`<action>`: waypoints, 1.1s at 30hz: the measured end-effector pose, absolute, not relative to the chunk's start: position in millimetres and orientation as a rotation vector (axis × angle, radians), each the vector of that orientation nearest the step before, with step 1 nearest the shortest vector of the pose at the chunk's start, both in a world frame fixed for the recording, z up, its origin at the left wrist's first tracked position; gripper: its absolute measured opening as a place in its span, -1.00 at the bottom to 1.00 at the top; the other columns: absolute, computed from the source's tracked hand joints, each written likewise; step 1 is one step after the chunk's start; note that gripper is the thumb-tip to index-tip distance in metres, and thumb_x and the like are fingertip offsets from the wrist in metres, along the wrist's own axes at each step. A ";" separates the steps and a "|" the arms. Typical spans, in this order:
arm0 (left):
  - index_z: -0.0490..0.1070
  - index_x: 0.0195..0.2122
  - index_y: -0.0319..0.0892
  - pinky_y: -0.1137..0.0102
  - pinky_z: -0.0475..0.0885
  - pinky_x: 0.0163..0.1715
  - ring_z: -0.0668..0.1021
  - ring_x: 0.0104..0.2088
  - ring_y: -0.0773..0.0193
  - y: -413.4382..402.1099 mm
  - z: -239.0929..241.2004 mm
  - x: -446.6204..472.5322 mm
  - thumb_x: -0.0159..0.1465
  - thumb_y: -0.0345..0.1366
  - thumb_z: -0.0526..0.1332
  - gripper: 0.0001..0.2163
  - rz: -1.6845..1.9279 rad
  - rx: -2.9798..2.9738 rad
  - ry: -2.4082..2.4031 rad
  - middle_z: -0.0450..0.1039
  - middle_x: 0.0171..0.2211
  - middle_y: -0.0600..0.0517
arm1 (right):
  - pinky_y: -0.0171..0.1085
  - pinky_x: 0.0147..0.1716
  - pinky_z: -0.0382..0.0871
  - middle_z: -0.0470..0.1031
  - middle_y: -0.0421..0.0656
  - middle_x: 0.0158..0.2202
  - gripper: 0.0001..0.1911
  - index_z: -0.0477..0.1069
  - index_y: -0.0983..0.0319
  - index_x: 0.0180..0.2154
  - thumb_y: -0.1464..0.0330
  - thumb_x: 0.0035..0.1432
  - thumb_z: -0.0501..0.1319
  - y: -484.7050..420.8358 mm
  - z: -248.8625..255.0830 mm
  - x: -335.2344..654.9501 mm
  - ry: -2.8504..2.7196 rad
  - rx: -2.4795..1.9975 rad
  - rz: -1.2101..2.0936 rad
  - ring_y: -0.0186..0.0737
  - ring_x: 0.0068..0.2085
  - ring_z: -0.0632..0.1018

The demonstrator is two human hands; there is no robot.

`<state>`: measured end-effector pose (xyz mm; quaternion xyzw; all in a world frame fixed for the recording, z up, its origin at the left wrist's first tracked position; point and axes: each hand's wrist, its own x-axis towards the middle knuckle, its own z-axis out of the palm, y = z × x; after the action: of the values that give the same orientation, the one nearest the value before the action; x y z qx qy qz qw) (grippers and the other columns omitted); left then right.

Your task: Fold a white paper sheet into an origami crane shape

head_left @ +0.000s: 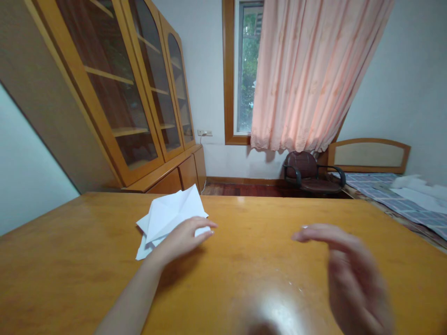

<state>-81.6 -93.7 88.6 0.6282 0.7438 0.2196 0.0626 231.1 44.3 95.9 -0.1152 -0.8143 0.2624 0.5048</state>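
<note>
A folded white paper [169,213] lies on the wooden table [87,251], left of centre. My left hand [185,235] rests on the paper's near right corner, fingers together and curved over it, gripping its edge. My right hand [349,274] hovers above the table at the right, blurred by motion, its fingers stretched out towards the left with nothing in them.
A tall glass-door cabinet [132,93] stands behind the table on the left. A dark office chair [309,173] sits below the pink curtain [310,70] by the window. A bed [394,195] with white items lies at the far right.
</note>
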 end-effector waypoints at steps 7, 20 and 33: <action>0.22 0.20 -0.05 0.01 -0.07 0.23 0.04 0.30 -0.03 -113.6 15.7 -157.1 0.05 -0.43 0.12 -0.38 0.186 1.422 2.908 0.01 0.30 -0.04 | 0.18 0.18 -0.01 0.15 -0.01 0.26 -0.48 0.27 0.12 0.14 0.06 0.21 0.03 109.8 -30.0 155.2 -2.658 -0.791 0.402 0.08 0.28 0.13; 0.38 0.08 -0.14 0.24 0.26 0.09 0.39 0.11 0.02 -117.6 21.3 -155.8 0.17 -0.06 0.12 -0.52 0.279 1.378 2.851 0.35 0.12 -0.06 | 0.13 0.22 -0.19 0.00 -0.03 0.31 -0.35 0.16 0.10 0.22 -0.06 0.21 -0.08 109.3 -44.7 153.6 -2.798 -0.924 0.273 0.00 0.31 0.04; 0.28 0.15 -0.15 0.17 0.15 0.23 0.25 0.22 0.20 -90.3 57.0 -103.9 0.20 -0.50 -0.10 -0.50 0.992 1.992 2.761 0.29 0.17 0.04 | 0.16 0.20 -0.13 0.23 0.00 0.22 -0.48 0.37 0.13 0.07 0.03 0.16 0.08 113.0 -47.7 154.8 -2.600 -0.854 0.461 0.06 0.25 0.19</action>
<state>-103.9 -90.3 57.0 0.5501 0.7628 0.2741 -0.2010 154.8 113.0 -47.7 -0.3024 -0.9213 0.1632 0.1821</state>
